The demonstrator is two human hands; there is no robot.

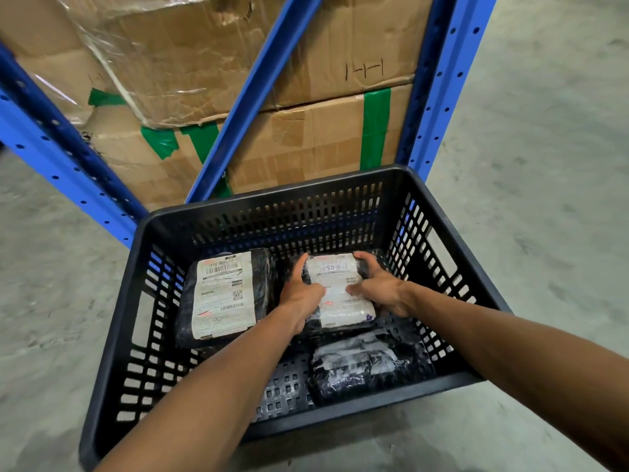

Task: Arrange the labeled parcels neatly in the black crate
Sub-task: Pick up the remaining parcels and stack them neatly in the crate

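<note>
The black crate, slatted and open-topped, is sitting on the floor. Three black-wrapped parcels are lying flat inside: a large white-labelled one toward its far left corner, a smaller labelled one at far right, a crumpled one at near right

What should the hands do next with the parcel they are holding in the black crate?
Probably set it flat and let go. Both the left hand and right hand grip the small black plastic parcel with a white label in the far right corner of the black slotted plastic crate, beside the larger labelled black parcel.
</note>
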